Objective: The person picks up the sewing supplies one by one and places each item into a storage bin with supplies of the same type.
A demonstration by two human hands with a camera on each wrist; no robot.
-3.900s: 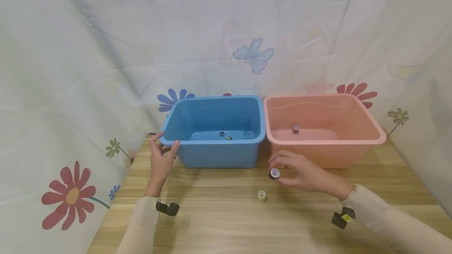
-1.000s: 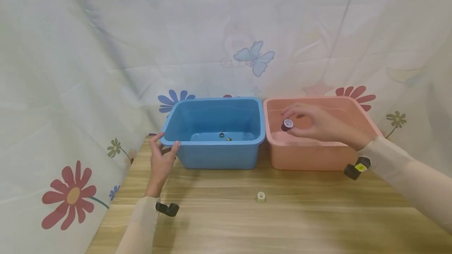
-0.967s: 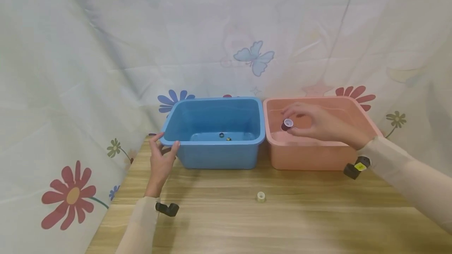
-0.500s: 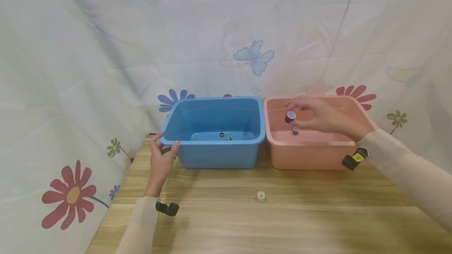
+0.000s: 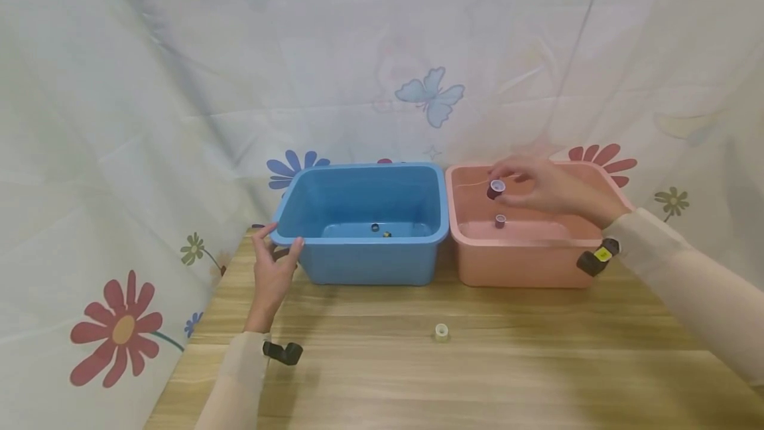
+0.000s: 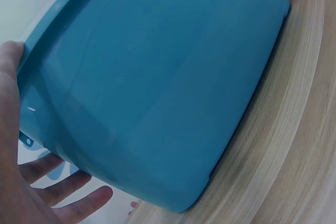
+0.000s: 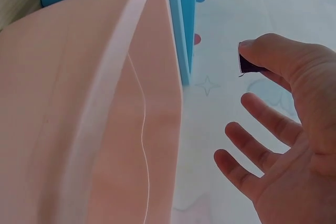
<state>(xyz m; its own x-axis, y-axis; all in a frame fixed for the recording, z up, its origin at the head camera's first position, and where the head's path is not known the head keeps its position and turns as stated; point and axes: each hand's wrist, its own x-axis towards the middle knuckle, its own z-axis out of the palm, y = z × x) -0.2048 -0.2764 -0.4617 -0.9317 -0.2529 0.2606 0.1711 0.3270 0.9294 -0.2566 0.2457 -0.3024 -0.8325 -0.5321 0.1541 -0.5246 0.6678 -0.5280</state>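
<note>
My right hand (image 5: 548,186) pinches a dark bottle cap (image 5: 496,189) with a white inside between thumb and index finger. It is over the pink tub (image 5: 525,264), higher than the rim in the right wrist view, the other fingers spread. Inside that tub, a similar dark cap (image 5: 500,221) stands on the bottom. My left hand (image 5: 274,284) grips the front left corner of the blue tub (image 5: 370,263), thumb at the front rim and fingers along the left side. A pale cream cap (image 5: 441,332) stands on the wooden table, in front of the tubs.
Two small dark and gold pieces, a dark ring (image 5: 375,227) and a gold-topped bit (image 5: 387,235), lie on the blue tub's bottom. Both tubs stand side by side against a patterned curtain (image 5: 346,71). The wooden table (image 5: 382,383) extends toward me.
My right hand has carried the dark cap from above the table in front into the pink tub's area, then upward and slightly right. The left hand stays at the blue tub's corner.
</note>
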